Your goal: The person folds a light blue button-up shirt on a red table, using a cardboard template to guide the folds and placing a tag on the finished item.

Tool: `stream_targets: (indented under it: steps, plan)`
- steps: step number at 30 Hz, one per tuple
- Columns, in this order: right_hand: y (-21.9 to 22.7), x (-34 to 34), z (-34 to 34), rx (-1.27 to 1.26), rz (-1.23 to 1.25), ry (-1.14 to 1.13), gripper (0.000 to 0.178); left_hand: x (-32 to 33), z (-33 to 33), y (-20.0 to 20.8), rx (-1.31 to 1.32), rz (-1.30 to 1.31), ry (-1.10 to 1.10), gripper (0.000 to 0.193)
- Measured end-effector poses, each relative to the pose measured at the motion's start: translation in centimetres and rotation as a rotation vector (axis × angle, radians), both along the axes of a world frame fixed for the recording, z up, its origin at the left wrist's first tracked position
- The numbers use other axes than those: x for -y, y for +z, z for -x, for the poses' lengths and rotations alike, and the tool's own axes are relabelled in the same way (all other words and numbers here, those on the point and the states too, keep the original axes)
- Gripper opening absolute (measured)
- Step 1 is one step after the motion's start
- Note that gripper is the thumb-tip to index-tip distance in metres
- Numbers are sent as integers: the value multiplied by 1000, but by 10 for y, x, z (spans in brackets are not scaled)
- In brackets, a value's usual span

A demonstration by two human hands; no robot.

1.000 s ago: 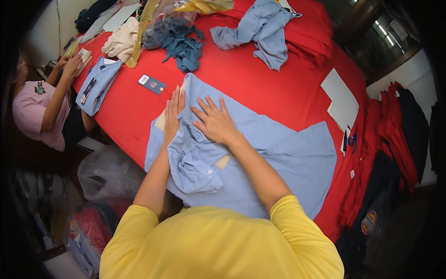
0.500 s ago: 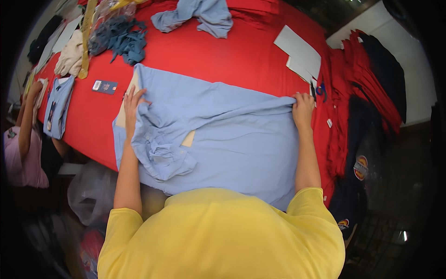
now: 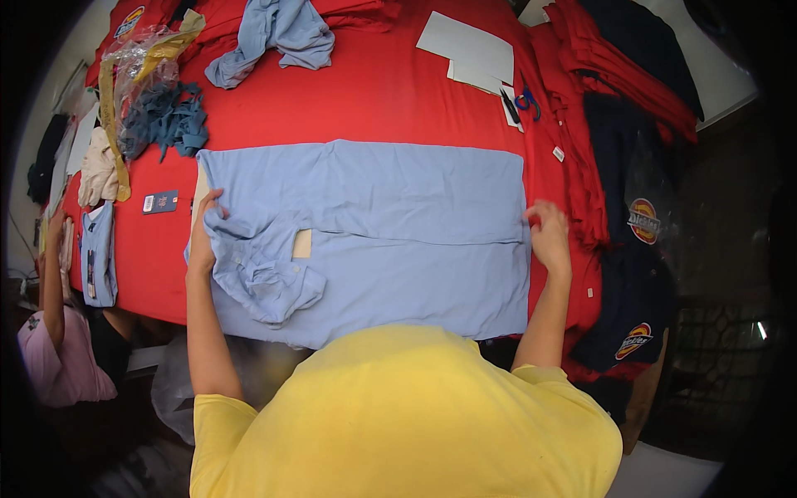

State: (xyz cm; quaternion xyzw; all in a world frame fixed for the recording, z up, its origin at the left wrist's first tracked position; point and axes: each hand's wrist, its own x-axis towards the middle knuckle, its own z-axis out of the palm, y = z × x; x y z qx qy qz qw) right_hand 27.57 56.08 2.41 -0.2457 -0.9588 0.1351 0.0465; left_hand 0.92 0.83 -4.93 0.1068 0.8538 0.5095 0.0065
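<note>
A light blue shirt lies partly folded in front of me, its far panel turned over into a straight fold across the middle. Its bunched collar part with buttons is at the left, beside a small beige patch. My left hand has its fingers curled over the shirt's left edge, where a strip of beige card shows. At the right edge, my right hand has loosely bent fingers spread apart, the tips beside the cloth and no fabric visibly pinched.
Red cloth covers the table. Beyond the shirt lie another blue garment, white cards, blue-handled scissors, a dark tag and teal scraps. Red and navy garments hang right. Another person works at left.
The shirt's far panel has been drawn flat and its right end now lies straight. My right hand has loosened from the cloth. My left hand stays at the left edge.
</note>
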Motion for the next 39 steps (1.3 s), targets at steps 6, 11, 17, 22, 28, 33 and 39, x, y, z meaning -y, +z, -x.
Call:
stream_targets:
  steps: [6, 11, 17, 22, 28, 33, 39]
  plan:
    - [-56, 13, 84, -359, -167, 64, 48, -8, -7, 14, -284, 313, -183, 35]
    - [-76, 5, 84, -158, -306, -103, 57, 13, 1, -22, -318, 158, -87, 39]
    - [-42, 165, 94, -594, 255, 362, 34, 17, -6, -23, -381, 190, -33, 41]
    - [-47, 329, 77, -295, 242, 732, 43, 7, -8, -14, -306, 222, -24, 38]
    - [8, 367, 33, -84, 687, 1158, 21, 7, -13, -9, -422, 276, -72, 16]
    - [60, 332, 51, 140, 1236, 749, 29, 16, -13, -4, -362, 239, -98, 14]
    - [0, 189, 121, -615, 1044, 263, 56, 2, -14, 12, -345, 299, -93, 47]
